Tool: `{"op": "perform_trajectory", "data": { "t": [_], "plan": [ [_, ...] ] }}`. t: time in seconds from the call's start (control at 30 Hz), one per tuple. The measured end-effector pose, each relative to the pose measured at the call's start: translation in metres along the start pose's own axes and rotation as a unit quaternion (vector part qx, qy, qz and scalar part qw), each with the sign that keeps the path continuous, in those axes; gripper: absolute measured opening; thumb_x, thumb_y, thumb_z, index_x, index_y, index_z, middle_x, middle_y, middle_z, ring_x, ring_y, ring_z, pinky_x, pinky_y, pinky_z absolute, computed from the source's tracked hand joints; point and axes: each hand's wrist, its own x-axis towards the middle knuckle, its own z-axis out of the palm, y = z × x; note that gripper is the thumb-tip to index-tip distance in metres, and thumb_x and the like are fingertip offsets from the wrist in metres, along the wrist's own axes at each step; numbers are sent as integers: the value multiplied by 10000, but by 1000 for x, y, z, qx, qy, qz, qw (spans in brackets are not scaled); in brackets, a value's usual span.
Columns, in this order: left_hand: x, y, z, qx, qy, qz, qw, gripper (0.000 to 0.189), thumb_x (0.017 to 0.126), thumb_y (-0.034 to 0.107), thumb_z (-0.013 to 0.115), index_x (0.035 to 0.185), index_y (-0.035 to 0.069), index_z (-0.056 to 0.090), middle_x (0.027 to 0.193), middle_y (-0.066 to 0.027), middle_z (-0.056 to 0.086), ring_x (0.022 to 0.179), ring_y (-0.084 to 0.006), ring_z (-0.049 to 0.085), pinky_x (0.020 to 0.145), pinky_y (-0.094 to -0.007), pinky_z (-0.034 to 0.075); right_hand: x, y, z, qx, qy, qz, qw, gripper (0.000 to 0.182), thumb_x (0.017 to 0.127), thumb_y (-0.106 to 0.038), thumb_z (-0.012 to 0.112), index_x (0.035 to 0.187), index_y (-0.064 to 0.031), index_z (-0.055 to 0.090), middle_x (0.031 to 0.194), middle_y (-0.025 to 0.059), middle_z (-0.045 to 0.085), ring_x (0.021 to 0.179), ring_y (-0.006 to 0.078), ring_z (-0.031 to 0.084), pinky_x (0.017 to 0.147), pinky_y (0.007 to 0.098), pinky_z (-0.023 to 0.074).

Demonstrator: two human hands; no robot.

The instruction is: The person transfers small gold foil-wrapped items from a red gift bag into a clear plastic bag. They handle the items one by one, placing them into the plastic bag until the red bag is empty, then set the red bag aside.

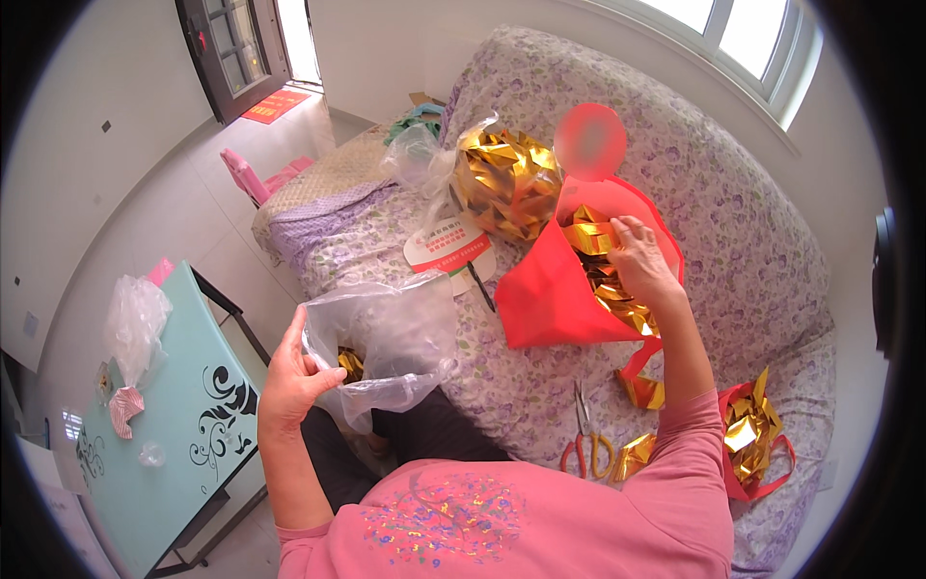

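Observation:
My left hand (296, 376) grips the rim of a clear plastic bag (405, 326), whose mouth hangs open above my lap. A little gold foil paper (351, 364) shows inside it. Over at the right, my right hand (644, 260) reaches into a red fabric bag (550, 289) full of folded gold foil pieces. Its fingers are on one foil piece (589, 237) near the top; the thumb is partly hidden. Beyond the red bag's left side stands a stuffed clear bag of gold foil pieces (506, 184).
Scissors (586, 441) with red and yellow handles lie on the flowered sofa cover (506, 405). A printed hand fan (448, 246) and a black pen (480, 286) lie between the bags. Another red bag (738, 470) holds foil at right. A glass-topped table (173, 362) stands left.

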Motion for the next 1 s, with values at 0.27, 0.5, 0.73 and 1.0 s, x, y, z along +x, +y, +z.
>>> {"op": "perform_trajectory", "data": {
  "t": [0.27,0.5,0.73,1.0],
  "plan": [
    [-6,3,2,17,2,1,1000,1024,642,-114,719,1472,-101,119,1486,-225,299,728,-88,588,647,-223,504,-27,25,-20,-45,305,170,936,224,722,21,621,940,-27,638,1067,113,635,1009,289,577,837,407,505],
    [-12,4,6,31,15,3,999,1011,654,-104,713,1472,-101,117,1522,-253,201,711,-82,589,639,-213,495,-31,-86,-84,59,535,113,835,221,812,35,604,1025,-1,647,1002,139,660,921,298,621,797,381,505],
    [-11,3,4,45,4,4,999,1021,660,-111,707,1482,-80,101,1510,-268,213,749,-98,611,666,-235,514,-7,-245,-44,362,314,-138,867,325,800,-1,661,1110,53,576,1098,204,600,925,344,618,777,411,520],
    [-14,-2,-2,-5,39,10,999,1011,626,-113,725,1475,-77,179,1492,-199,305,745,-97,591,658,-225,506,-46,-152,-49,261,240,138,925,312,816,-67,665,1112,-4,592,967,172,627,881,346,617,751,415,518]
  ]
}}
